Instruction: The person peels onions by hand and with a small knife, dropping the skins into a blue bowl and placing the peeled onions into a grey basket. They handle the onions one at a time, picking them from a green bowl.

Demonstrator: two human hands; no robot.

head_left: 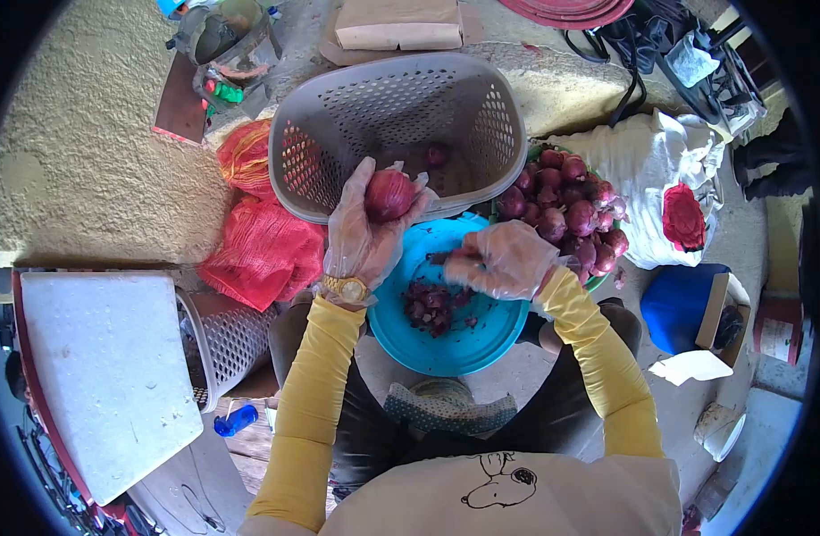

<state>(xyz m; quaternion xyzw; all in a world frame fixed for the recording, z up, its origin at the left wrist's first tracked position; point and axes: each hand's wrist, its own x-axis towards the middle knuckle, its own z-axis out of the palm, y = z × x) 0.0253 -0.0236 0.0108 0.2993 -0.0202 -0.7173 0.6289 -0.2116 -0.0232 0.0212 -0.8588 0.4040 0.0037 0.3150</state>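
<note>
My left hand [365, 228], in a clear plastic glove, is closed around a red onion [389, 195] in front of the grey basket's near rim. My right hand [508, 259], gloved the same way, is closed on what looks like a small knife [438, 258]; only a dark end shows past the fingers. Below both hands is a turquoise basin [410, 353] with onion trimmings [430, 306] at its bottom. One onion [437, 155] lies inside the perforated grey basket [392, 76]. To the right of my right hand, many red onions [581, 217] are heaped in a green container, mostly hidden.
Red mesh sacks [263, 250] lie left of the basket. A white sack [665, 170] sits beyond the onion heap, with a blue container [682, 308] nearer. At left are a white foam lid [106, 375] and another perforated basket [236, 335].
</note>
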